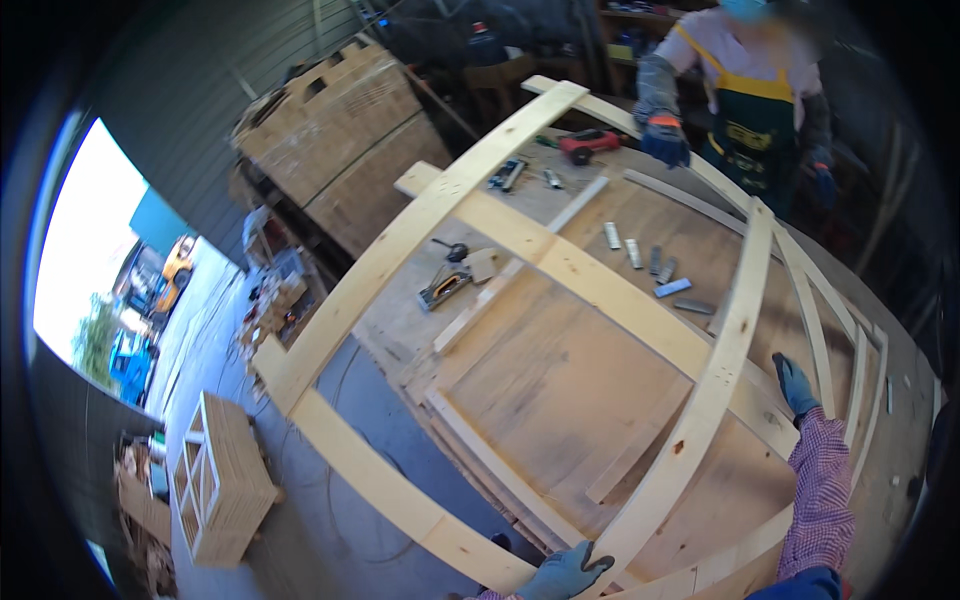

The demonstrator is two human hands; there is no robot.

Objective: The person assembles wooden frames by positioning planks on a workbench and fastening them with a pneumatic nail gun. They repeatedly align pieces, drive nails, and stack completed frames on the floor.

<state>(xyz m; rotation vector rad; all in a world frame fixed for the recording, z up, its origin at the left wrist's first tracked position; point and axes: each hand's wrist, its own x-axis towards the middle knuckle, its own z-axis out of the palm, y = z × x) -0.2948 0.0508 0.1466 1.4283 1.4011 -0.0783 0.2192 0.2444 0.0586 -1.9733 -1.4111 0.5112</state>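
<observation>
A large wooden frame (700,430) of pale flat boards lies tilted across a plywood-topped workbench. My left hand (566,573), in a blue-grey glove with dark fingertips, is closed on the frame's near corner, where two boards meet. My right hand (795,384), in a similar glove, reaches over the right side of the bench. Its fingers are apart and nothing shows in them. Close beside it stand a thin wooden slat (808,325) and the frame's long crosspiece (590,280). Whether the right hand touches either cannot be made out.
Across the bench stands a co-worker in a yellow-and-green apron (755,130), one gloved hand (665,140) by the frame's far board. A nail gun (445,290), a red tool (590,146) and several staple strips (672,287) lie on the bench. Stacked wooden frames (225,490) stand on the floor.
</observation>
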